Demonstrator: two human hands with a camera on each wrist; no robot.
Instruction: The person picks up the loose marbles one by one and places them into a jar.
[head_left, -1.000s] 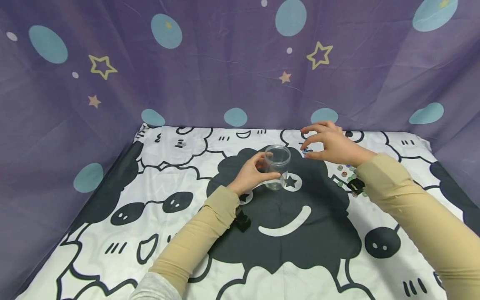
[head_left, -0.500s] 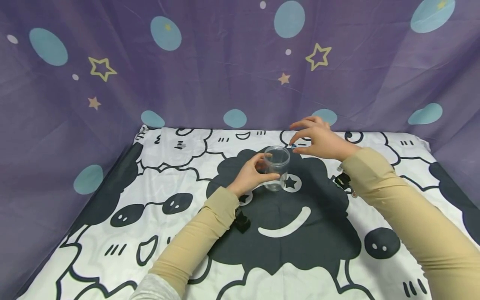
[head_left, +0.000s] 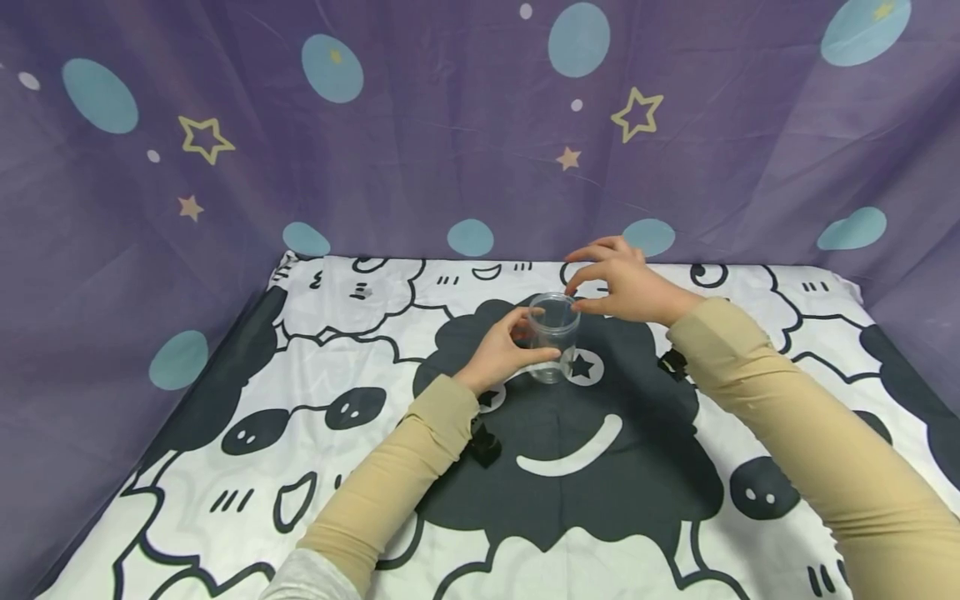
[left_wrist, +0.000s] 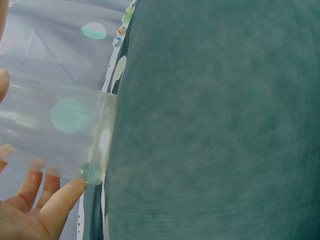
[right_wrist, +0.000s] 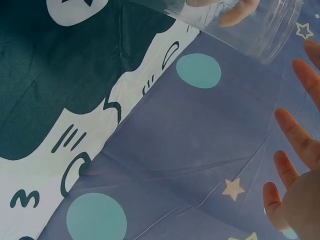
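Observation:
My left hand (head_left: 504,350) grips a clear plastic jar (head_left: 553,337) round its side, its mouth upward, over the dark printed sheep in the head view. A small greenish marble (left_wrist: 88,172) shows at the base of the jar in the left wrist view, beside a fingertip. My right hand (head_left: 626,287) hovers at the jar's right rim, with thumb and index fingertips right at the edge. In the right wrist view its fingers (right_wrist: 295,132) are spread, and no marble shows between them.
Several glass marbles (left_wrist: 121,31) lie on the printed cloth (head_left: 337,367); in the head view the right sleeve (head_left: 720,342) covers their spot. A purple patterned curtain (head_left: 420,142) rises behind the table. A black wrist device (head_left: 485,443) sits under the left wrist.
My right hand has moved left to the jar's rim. The blue marble between its thumb and index finger is out of sight now. The left hand and jar have stayed put.

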